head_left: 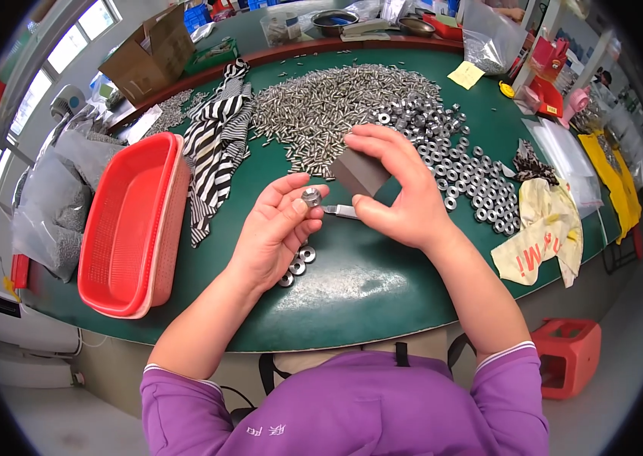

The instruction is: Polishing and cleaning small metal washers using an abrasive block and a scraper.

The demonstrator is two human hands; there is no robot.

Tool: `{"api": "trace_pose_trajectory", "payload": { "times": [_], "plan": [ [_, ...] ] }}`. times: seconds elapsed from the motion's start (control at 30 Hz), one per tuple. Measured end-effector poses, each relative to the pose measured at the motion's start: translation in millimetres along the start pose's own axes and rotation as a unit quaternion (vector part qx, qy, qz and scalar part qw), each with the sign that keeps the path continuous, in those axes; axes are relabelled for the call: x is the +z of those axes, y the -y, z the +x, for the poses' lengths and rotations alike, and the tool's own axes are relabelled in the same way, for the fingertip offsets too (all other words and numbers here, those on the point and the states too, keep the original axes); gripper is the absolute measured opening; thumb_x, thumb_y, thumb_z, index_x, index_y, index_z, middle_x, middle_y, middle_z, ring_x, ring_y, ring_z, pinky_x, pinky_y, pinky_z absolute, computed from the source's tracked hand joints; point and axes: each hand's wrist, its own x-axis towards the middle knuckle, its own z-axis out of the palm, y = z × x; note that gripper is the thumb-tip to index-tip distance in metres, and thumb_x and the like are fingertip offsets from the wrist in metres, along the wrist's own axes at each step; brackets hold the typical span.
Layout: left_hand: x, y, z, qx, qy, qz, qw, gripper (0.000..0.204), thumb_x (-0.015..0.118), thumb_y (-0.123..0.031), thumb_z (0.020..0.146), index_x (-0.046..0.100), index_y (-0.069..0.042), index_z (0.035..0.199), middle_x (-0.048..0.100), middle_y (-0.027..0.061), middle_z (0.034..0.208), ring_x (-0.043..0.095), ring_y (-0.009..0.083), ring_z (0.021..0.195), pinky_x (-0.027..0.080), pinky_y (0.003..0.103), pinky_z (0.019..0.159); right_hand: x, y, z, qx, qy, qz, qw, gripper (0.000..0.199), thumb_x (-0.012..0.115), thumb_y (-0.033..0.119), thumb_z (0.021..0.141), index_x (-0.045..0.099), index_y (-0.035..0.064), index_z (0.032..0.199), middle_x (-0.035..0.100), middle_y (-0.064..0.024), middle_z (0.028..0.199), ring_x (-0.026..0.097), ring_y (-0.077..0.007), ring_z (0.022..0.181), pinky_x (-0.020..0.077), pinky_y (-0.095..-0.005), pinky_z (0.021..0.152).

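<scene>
Your left hand (276, 228) pinches a small round metal nut (311, 197) between thumb and fingertips, its flat face turned up toward you. Your right hand (401, 190) grasps a grey rectangular block (358, 172) from above, fingers curled over its top edge; the block tilts, its long axis running from upper left to lower right. A short silver pin (340, 211) juts from under your right palm, its long axis nearly level, its tip pointing left at the nut and just short of it.

Below your left wrist, a few loose washers (297, 266) lie in a short row on the green table (382, 281). Beyond both grips spreads a broad heap of silver pins (321, 102), and to the right of it a scatter of round nuts (458, 152).

Far left of your left hand sit stacked red plastic baskets (127, 228), with a black-and-white striped cloth (219, 137) between them and your hand. An open brown cardboard box (146, 57) stands at the far left edge. A square yellow sticky note (466, 74) lies far beyond your right hand, and a cream cloth with red lettering (538, 235) lies to its right.
</scene>
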Motion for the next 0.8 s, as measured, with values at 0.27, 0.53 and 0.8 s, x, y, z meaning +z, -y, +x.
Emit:
{"api": "trace_pose_trajectory", "payload": {
  "times": [0.27,0.53,0.8],
  "plan": [
    [3,-1,0,0.012,-0.007,0.048,0.999,0.041,0.058,-0.012,0.088,0.041,-0.006,0.126,0.052,0.0104,0.118,0.054,0.0117,0.083,0.048,0.022,0.072,5,-21,-3,0.042,-0.039,-0.054,0.997,0.054,0.063,0.014,0.063,0.054,0.0069,0.116,0.048,-0.0135,0.123,0.046,-0.0305,0.117,0.0375,-0.0395,0.099],
    [0,-2,2,-0.02,0.004,-0.004,1.0,0.041,0.051,-0.023,0.093,0.04,-0.008,0.129,0.056,0.0057,0.11,0.055,0.0109,0.085,0.047,0.023,0.073,-7,-33,-1,0.069,-0.111,-0.109,0.985,0.054,0.065,0.015,0.068,0.052,0.0077,0.12,0.048,-0.0111,0.125,0.046,-0.0263,0.118,0.0374,-0.036,0.099],
    [-10,-2,6,-0.015,0.012,-0.019,1.0,0.036,0.046,-0.021,0.095,0.042,-0.008,0.129,0.058,0.0092,0.11,0.057,0.0128,0.085,0.05,0.025,0.072,-81,-70,14,0.243,-0.232,-0.027,0.942,0.066,0.069,0.031,0.068,0.049,0.0022,0.123,0.049,-0.0198,0.121,0.051,-0.03,0.111,0.0413,-0.0363,0.094]
  ]
}}
